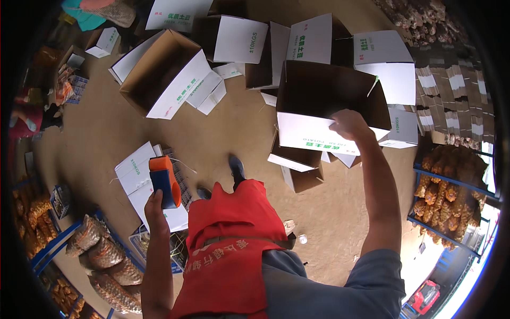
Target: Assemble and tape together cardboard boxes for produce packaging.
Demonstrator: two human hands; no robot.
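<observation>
My right hand [350, 125] is closed on the near wall of an open white cardboard box [305, 127]. The box's brown inside faces up, and a thin green-and-white strip [373, 86] hangs at its far right corner. On the left, my left hand [154, 206] is closed around an orange and dark blue tape dispenser [169, 186]. That hand is above a stack of flattened white cartons [136, 170].
Several open white boxes stand beyond, among them a large tilted box [175, 87] at left. Bundled flattened cartons [451, 90] are stacked at right. Filled net sacks [106, 255] sit on blue racks at both sides. A blue crate [141, 244] stands near my left arm.
</observation>
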